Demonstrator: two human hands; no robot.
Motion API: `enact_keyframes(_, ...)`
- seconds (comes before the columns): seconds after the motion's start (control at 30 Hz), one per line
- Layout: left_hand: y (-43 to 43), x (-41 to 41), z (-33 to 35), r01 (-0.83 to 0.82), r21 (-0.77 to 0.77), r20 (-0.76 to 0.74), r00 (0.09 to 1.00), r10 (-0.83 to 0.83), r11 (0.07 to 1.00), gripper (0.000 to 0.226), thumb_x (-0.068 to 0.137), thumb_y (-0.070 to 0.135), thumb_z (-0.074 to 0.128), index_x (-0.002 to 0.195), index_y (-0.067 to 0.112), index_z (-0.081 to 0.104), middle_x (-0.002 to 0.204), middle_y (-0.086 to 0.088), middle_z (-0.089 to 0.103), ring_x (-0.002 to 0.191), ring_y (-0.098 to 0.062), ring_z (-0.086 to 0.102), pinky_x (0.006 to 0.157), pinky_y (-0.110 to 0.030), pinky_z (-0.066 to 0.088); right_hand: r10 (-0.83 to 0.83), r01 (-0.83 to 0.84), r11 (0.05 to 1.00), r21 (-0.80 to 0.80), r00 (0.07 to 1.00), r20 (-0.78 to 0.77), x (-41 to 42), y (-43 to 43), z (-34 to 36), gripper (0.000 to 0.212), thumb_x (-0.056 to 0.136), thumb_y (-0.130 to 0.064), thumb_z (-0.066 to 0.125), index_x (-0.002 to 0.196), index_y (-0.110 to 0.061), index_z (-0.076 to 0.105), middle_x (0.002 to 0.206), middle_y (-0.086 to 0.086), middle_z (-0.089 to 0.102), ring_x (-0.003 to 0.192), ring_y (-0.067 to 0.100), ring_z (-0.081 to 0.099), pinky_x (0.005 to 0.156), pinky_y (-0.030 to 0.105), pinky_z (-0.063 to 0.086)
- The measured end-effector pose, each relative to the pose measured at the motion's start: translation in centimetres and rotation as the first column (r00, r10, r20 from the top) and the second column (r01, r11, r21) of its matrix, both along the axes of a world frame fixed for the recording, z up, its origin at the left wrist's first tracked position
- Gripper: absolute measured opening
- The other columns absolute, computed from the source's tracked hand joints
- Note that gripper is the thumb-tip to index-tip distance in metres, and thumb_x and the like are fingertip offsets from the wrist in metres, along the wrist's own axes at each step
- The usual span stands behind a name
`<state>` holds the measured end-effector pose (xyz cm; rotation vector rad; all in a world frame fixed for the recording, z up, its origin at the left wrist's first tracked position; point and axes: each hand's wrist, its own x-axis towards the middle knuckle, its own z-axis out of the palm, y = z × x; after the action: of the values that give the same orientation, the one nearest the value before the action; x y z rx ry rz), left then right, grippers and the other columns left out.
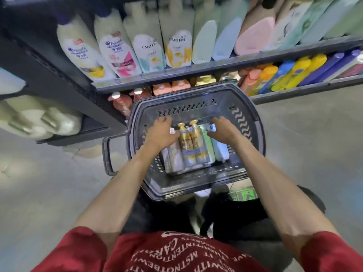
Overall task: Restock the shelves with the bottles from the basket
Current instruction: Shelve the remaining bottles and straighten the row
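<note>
Down on the floor in front of the shelves sits the basket, and this job looks barely begun: a full row of bottles lies side by side in the bottom, none of them out yet. From his left we have a white bottle, two gold bottles, a green bottle and a blue bottle, caps pointing toward the shelving. Both tiers above look packed tight with stock already, so finding a gap may be the tricky bit; every bottle in that basket is left to place, as far as I can judge. Now the hands: both are down inside the basket! His left hand lies palm down over the top end of the white bottle, fingers bent toward the far wall. His right hand covers the caps of the green and blue ones, thumb in close beside them. Has either one got a proper grasp? I cannot tell, the fingertips are hidden and everything is blurred.
</note>
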<state>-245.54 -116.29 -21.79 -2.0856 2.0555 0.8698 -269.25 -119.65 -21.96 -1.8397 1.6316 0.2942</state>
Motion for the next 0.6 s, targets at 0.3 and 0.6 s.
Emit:
enact_keyframes(0.3,-1.2,-1.4,-13.7,-0.077,-0.012,-0.034,0.996,0.077,0.997,0.051,0.095,0.039,0.059,0.138,0.014,0.051,0.138,-0.014,0.054,0.129,-0.035,0.05,0.096,-0.046,0.046,-0.053,0.053,0.999,0.001,0.997,0.052,1.0,-1.8,-14.3,0.057,0.093,-0.03,0.068,0.14,-0.005,0.045,0.14,0.021,0.045,0.125,0.037,0.048,0.098,0.039,0.041)
enact_keyframes(0.6,-0.8,-2.5,-17.0,-0.193,0.019,-0.118,0.974,0.194,0.981,0.048,0.095,0.035,0.056,0.139,0.015,0.053,0.137,-0.013,0.06,0.125,-0.033,0.056,0.088,-0.039,0.046,-0.264,0.249,0.952,0.176,0.962,0.066,3.7,-1.5,-19.3,0.073,0.092,-0.029,0.068,0.148,0.001,0.033,0.147,0.021,0.044,0.136,0.033,0.044,0.108,0.039,0.04)
